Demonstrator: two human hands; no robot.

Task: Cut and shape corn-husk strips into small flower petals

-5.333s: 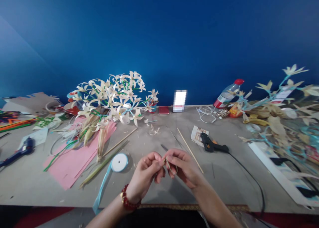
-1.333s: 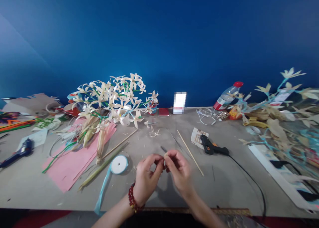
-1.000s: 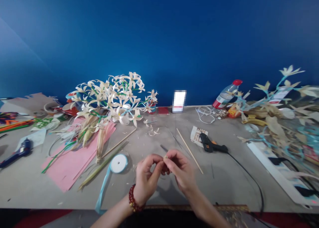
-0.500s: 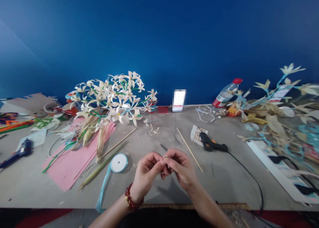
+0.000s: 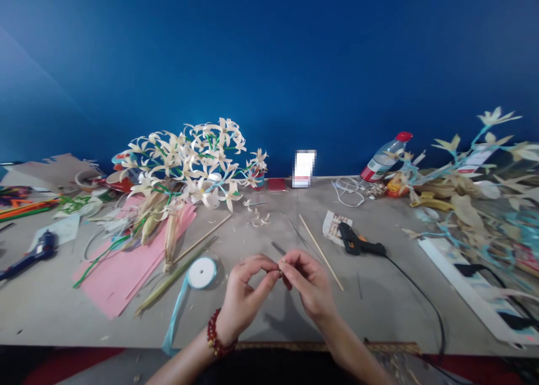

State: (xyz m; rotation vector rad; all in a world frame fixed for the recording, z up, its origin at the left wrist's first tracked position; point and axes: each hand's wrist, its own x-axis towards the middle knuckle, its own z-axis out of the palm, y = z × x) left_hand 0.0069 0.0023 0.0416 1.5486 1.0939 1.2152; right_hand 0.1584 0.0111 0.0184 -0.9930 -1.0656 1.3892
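My left hand (image 5: 251, 288) and my right hand (image 5: 309, 284) meet fingertip to fingertip above the front middle of the table. Both are closed in a pinch on something tiny and pale, mostly hidden by the fingers, whose kind I cannot make out. A red bead bracelet (image 5: 216, 333) circles my left wrist. Just beyond the fingertips lies a dark thin tool (image 5: 278, 248), partly covered by my right hand. Left of my hands rests a roll of light blue ribbon (image 5: 202, 273), its loose end trailing to the table's front edge.
A black glue gun (image 5: 361, 242) and a wooden stick (image 5: 322, 253) lie to the right, near a white power strip (image 5: 467, 295). White handmade flowers (image 5: 189, 160) stand back left above pink sheets (image 5: 113, 287). A blue glue gun (image 5: 36, 255) lies far left; a tilted bottle (image 5: 385, 157) leans back right.
My left hand has shifted slightly left and its fingers have straightened a little. The fingertips of both hands still meet. The things on the table have stayed put.
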